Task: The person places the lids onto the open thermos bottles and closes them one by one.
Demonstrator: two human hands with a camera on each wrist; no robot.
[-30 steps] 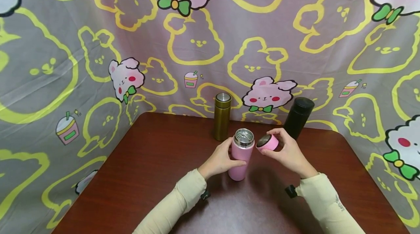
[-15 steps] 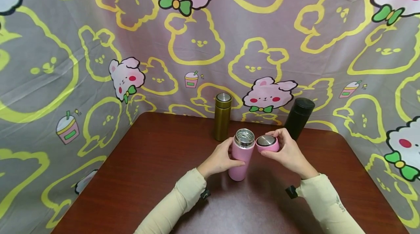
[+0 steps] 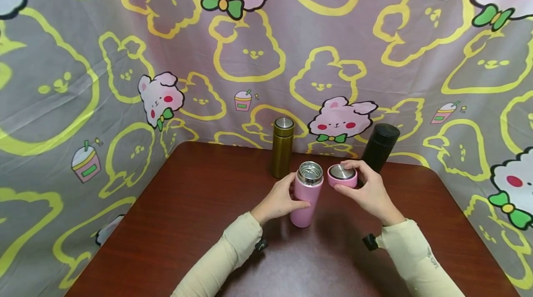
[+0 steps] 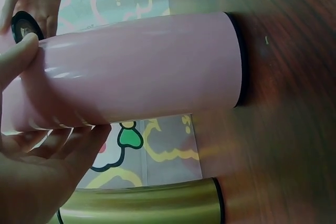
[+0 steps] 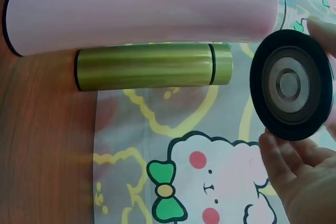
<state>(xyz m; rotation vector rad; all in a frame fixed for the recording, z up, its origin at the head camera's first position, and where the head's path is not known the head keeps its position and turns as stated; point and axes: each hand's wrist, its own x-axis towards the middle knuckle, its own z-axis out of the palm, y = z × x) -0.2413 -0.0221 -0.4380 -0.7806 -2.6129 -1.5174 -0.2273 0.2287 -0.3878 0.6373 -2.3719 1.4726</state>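
A pink thermos bottle (image 3: 307,195) stands with its steel mouth uncovered in the head view. My left hand (image 3: 280,201) grips it from the left around its upper body, the thumb across the front. To the right of the mouth, my right hand (image 3: 368,190) holds the pink lid (image 3: 342,176) by its edge, steel top facing up. In the right wrist view the dark underside of the lid (image 5: 289,83) shows, with fingers and thumb at its rim. The left wrist view has the bottle's side (image 4: 142,69) and dark base edge, upright above the brown table.
Behind the pink bottle stands a gold thermos (image 3: 282,149) with its lid on. A black thermos (image 3: 378,146) is at the back right, partly hidden by the right hand. The brown table (image 3: 200,186) meets a cartoon-printed cloth (image 3: 258,56) at the back.
The right hand has turned the lid from tilted to level, steel top up, and shifted it slightly right and upward, away from the bottle's mouth. The left hand keeps its grip.
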